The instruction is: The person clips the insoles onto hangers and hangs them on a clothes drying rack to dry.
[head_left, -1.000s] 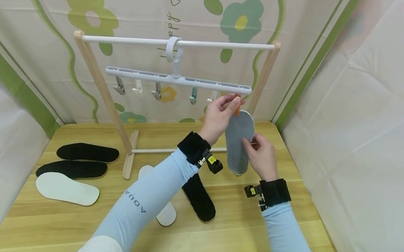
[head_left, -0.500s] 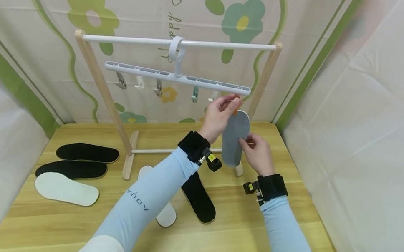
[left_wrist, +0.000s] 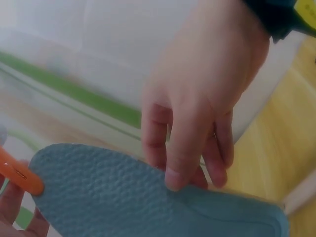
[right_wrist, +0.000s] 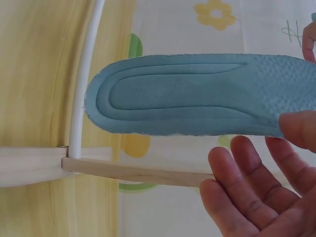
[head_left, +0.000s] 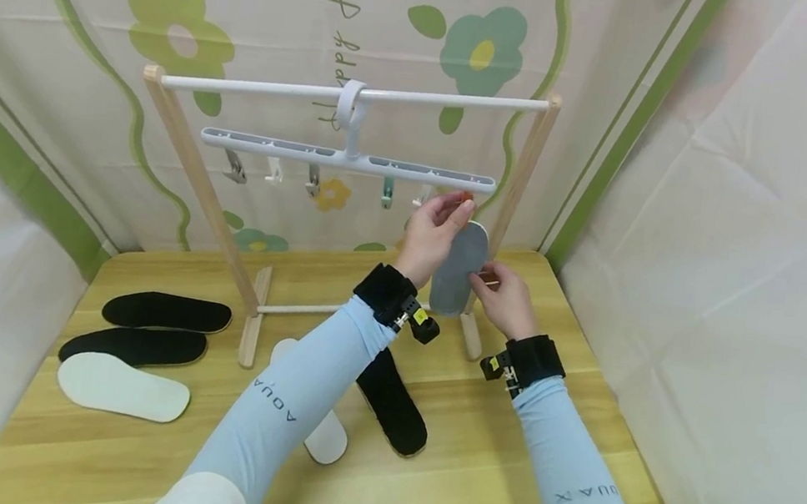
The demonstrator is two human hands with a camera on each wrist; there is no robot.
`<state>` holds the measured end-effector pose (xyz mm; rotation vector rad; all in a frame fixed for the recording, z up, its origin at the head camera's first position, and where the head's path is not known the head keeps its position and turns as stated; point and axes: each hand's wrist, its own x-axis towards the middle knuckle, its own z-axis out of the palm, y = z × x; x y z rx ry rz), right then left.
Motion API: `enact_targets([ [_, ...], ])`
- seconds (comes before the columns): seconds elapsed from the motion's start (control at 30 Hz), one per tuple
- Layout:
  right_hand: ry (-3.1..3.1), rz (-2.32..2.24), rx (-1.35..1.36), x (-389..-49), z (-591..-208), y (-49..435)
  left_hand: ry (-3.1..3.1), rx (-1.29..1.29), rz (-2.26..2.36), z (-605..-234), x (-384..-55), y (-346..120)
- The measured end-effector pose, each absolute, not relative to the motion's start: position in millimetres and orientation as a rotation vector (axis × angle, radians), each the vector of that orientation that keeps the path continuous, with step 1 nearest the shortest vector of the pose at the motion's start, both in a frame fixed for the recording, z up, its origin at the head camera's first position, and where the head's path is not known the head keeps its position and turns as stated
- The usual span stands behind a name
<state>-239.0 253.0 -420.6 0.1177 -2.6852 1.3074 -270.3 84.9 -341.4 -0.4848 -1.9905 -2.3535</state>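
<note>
I have the grey-blue, long, round-ended insole with a dimpled toe half (head_left: 460,266) in the air, above the far right part of the pale wooden worktop (head_left: 453,493) and just in front of the rack's right-hand wooden upright (head_left: 522,174). Its long axis runs close to upright, toe end up and heel end down. My right grip (head_left: 507,298) pinches its right long edge, thumb on the contoured face, about halfway along; the other fingers spread loosely. My left grip (head_left: 432,234) is narrow, holding the small orange plastic clip (left_wrist: 22,173) under the right end of the long white plastic hanger bar (head_left: 421,173). The relation I judge decisive is clip to toe edge: the insole lies directly below the left grip, and the clip's end meets the tip of the toe, though I cannot tell whether it bites. The left grip is nearer that tip, while the right grip sets the insole's height and tilt, so any alignment, I reckon, depends on the right and any clamping on the left.
</note>
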Motion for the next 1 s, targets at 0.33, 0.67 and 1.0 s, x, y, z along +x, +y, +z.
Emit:
enact_targets([
  [0.33, -2.697, 1.348, 0.116, -244, -419, 249, -2.017, -0.463, -2.297, -347, -274, 88],
  [0.67, -2.706, 1.421, 0.081, -246, -417, 245, -2.032, -0.467, -2.265, -350, -276, 86],
  [1.0, -2.708, 1.423, 0.087, -249, -416, 243, -2.072, -0.435, -2.238, -327, -257, 80],
])
